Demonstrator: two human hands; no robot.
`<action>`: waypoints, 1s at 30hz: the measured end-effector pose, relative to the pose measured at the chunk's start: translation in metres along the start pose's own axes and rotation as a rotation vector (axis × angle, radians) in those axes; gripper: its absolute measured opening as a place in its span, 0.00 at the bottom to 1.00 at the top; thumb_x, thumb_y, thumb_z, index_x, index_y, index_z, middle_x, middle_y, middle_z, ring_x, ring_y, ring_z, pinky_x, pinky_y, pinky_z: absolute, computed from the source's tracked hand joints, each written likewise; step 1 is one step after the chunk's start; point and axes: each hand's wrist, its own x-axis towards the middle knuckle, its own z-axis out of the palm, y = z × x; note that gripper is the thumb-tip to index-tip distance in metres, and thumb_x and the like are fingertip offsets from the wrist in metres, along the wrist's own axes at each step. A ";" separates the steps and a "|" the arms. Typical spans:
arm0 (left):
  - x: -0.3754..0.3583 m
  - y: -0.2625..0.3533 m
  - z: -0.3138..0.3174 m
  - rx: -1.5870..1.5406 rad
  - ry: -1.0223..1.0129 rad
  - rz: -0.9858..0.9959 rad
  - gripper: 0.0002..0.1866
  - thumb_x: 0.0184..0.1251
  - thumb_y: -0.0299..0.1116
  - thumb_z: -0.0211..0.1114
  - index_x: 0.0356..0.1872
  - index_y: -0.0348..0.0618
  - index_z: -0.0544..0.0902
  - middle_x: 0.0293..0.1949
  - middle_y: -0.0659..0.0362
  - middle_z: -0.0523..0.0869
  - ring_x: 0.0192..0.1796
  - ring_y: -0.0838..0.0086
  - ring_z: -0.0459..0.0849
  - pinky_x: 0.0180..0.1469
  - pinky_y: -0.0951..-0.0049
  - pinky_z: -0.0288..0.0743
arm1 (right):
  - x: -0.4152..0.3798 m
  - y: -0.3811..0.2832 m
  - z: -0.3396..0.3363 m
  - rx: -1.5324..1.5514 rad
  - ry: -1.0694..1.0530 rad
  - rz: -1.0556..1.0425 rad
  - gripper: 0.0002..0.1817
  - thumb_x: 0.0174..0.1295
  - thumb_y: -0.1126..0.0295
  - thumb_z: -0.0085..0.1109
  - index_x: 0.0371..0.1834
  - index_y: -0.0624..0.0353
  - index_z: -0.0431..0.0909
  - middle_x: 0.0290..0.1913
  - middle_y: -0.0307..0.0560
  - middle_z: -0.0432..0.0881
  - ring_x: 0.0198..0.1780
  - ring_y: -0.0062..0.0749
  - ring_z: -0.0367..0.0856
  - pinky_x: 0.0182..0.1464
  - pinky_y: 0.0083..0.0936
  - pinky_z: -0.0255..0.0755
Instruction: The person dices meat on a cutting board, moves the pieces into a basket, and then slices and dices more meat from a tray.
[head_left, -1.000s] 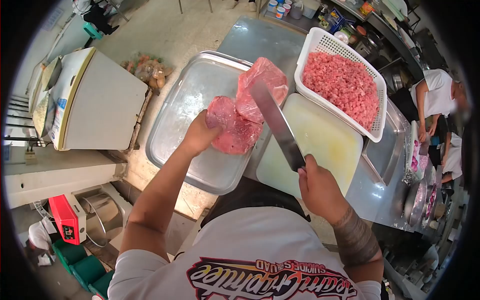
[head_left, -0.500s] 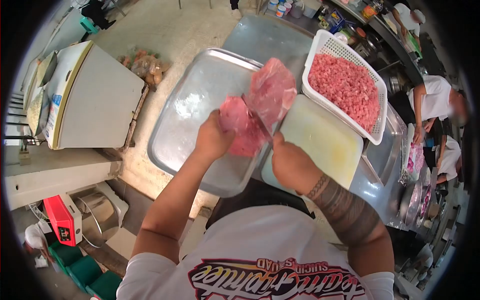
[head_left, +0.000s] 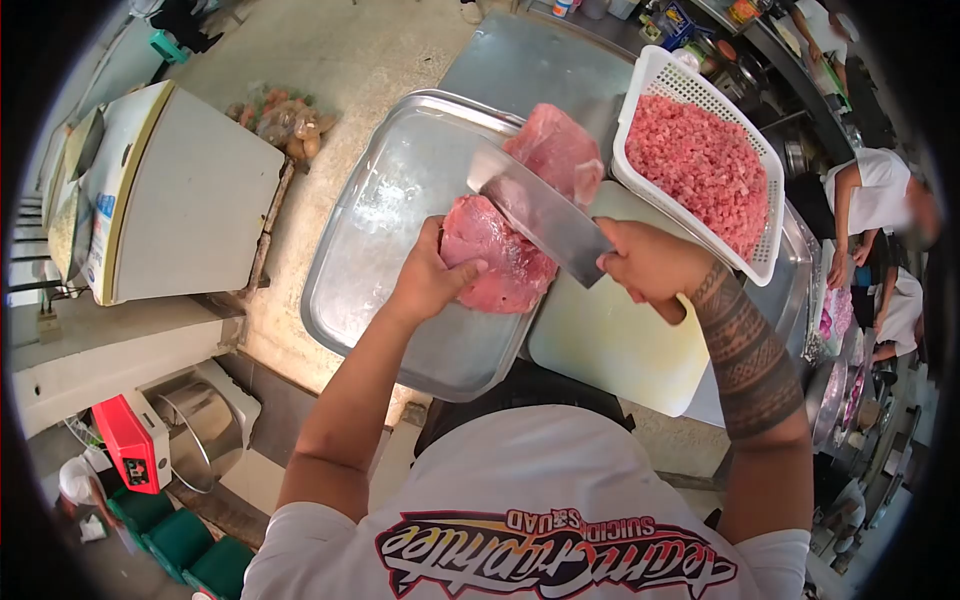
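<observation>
As the left hand pinches the near meat piece over the metal tray, the right hand clenches the knife, seemingly mid-slicing; another stroke calls for keeping that pinch clear. Beyond the blade, the far meat piece, joined or not, can't tell.

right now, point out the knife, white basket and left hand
Knife (head_left: 555, 224), head view, middle of its blade.
White basket (head_left: 697, 83), head view, its perforated far wall.
Left hand (head_left: 423, 277), head view, back of the hand.

Pale cabinet, bagged produce on floor, red machine, green seats
</observation>
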 end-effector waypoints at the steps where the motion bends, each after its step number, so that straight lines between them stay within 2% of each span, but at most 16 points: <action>1: 0.001 -0.006 0.002 -0.051 -0.001 0.027 0.39 0.64 0.31 0.83 0.69 0.33 0.68 0.58 0.47 0.86 0.61 0.63 0.86 0.65 0.62 0.82 | 0.005 0.006 -0.003 -0.013 -0.004 0.007 0.15 0.79 0.72 0.52 0.63 0.66 0.68 0.24 0.43 0.77 0.19 0.29 0.78 0.24 0.32 0.75; 3: 0.004 -0.015 0.009 -0.057 0.036 0.057 0.36 0.65 0.30 0.82 0.67 0.34 0.68 0.57 0.47 0.86 0.60 0.63 0.86 0.64 0.61 0.82 | 0.013 0.013 -0.009 -0.048 -0.007 0.017 0.15 0.80 0.71 0.52 0.64 0.66 0.68 0.24 0.42 0.77 0.19 0.27 0.77 0.25 0.32 0.75; 4: 0.005 -0.013 0.012 -0.061 0.054 0.074 0.35 0.66 0.30 0.81 0.66 0.34 0.68 0.56 0.47 0.86 0.59 0.63 0.86 0.63 0.61 0.82 | -0.004 -0.021 -0.008 -0.030 0.042 0.057 0.13 0.79 0.72 0.51 0.60 0.65 0.69 0.26 0.50 0.79 0.23 0.41 0.81 0.30 0.42 0.77; 7: 0.001 0.001 0.020 -0.014 0.103 -0.013 0.33 0.65 0.30 0.82 0.63 0.34 0.69 0.56 0.46 0.87 0.58 0.62 0.88 0.62 0.61 0.83 | 0.004 0.015 0.046 -0.385 0.496 -0.339 0.10 0.78 0.73 0.51 0.56 0.64 0.69 0.31 0.62 0.82 0.30 0.61 0.83 0.37 0.54 0.77; 8: 0.002 0.000 0.021 0.002 0.107 -0.002 0.33 0.65 0.30 0.82 0.63 0.34 0.69 0.56 0.45 0.87 0.58 0.62 0.88 0.62 0.61 0.83 | -0.013 -0.011 0.054 -0.308 0.521 -0.253 0.08 0.76 0.73 0.53 0.52 0.64 0.70 0.33 0.69 0.82 0.37 0.72 0.81 0.41 0.59 0.75; 10: 0.000 -0.002 0.020 0.038 0.122 0.009 0.33 0.64 0.30 0.82 0.62 0.34 0.70 0.56 0.45 0.87 0.57 0.62 0.89 0.62 0.62 0.83 | -0.039 -0.053 0.055 -0.256 0.565 -0.163 0.08 0.75 0.73 0.55 0.50 0.66 0.70 0.34 0.68 0.82 0.37 0.68 0.83 0.41 0.57 0.76; 13: 0.000 -0.010 0.023 -0.058 0.124 0.022 0.32 0.64 0.30 0.82 0.61 0.33 0.70 0.56 0.43 0.87 0.58 0.61 0.89 0.62 0.62 0.83 | -0.076 -0.100 0.051 -0.117 0.855 -0.422 0.17 0.72 0.75 0.52 0.60 0.70 0.71 0.35 0.65 0.85 0.39 0.64 0.87 0.40 0.53 0.80; 16: 0.000 -0.011 0.023 -0.026 0.132 0.062 0.33 0.64 0.30 0.82 0.62 0.32 0.70 0.56 0.43 0.87 0.58 0.60 0.89 0.62 0.62 0.83 | -0.049 -0.068 0.067 -0.379 0.864 -0.470 0.18 0.69 0.78 0.53 0.60 0.71 0.71 0.35 0.65 0.86 0.38 0.62 0.88 0.40 0.52 0.81; 19: -0.002 -0.001 0.022 0.114 0.160 0.002 0.34 0.64 0.30 0.82 0.63 0.31 0.70 0.56 0.43 0.87 0.59 0.60 0.89 0.63 0.62 0.83 | -0.018 -0.033 0.082 -0.438 0.304 -0.003 0.20 0.65 0.80 0.55 0.61 0.73 0.70 0.38 0.67 0.87 0.41 0.62 0.89 0.43 0.51 0.82; 22: -0.002 0.000 0.019 -0.001 0.144 -0.005 0.35 0.64 0.30 0.82 0.66 0.31 0.71 0.58 0.44 0.87 0.62 0.61 0.87 0.66 0.62 0.82 | -0.021 -0.037 0.082 -0.409 0.295 -0.048 0.21 0.64 0.80 0.55 0.60 0.75 0.70 0.40 0.70 0.88 0.43 0.61 0.90 0.44 0.51 0.83; 25: 0.007 -0.004 0.022 -0.210 0.038 -0.018 0.37 0.64 0.30 0.82 0.70 0.30 0.71 0.61 0.47 0.86 0.65 0.63 0.86 0.69 0.62 0.80 | -0.021 -0.031 0.071 -0.367 0.277 -0.120 0.17 0.68 0.77 0.51 0.59 0.73 0.69 0.38 0.70 0.86 0.42 0.68 0.87 0.45 0.55 0.81; 28: 0.006 0.004 0.015 -0.313 -0.070 -0.043 0.40 0.64 0.29 0.82 0.73 0.30 0.70 0.64 0.48 0.86 0.66 0.64 0.85 0.71 0.63 0.79 | -0.017 -0.018 0.044 -0.373 0.215 -0.206 0.17 0.69 0.77 0.52 0.59 0.73 0.69 0.37 0.66 0.85 0.36 0.60 0.89 0.41 0.50 0.83; 30: 0.008 -0.008 0.013 -0.255 -0.059 -0.018 0.40 0.64 0.28 0.81 0.74 0.29 0.69 0.64 0.49 0.86 0.66 0.65 0.85 0.71 0.63 0.79 | -0.017 -0.027 0.014 -0.235 0.047 -0.088 0.16 0.70 0.77 0.52 0.59 0.71 0.69 0.35 0.61 0.85 0.31 0.51 0.90 0.36 0.45 0.83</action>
